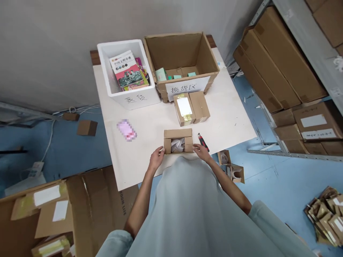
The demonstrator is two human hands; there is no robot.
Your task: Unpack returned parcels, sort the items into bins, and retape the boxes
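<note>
A small open cardboard box (178, 135) with white paper inside sits at the near edge of the white table (150, 128). My left hand (156, 158) pinches the box's left flap, fingers closed on it. My right hand (201, 151) grips the box's right side, fingers curled against the flap. A red and black utility knife (203, 141) lies just right of the box, beside my right hand.
Two sealed small boxes (191, 107) stand behind the open one. At the back are a white foam bin with books (128, 76) and a large labelled carton (182, 64). A pink item (127, 130) lies left. Cartons fill the shelves (289, 71) at right and the floor (53, 214) at left.
</note>
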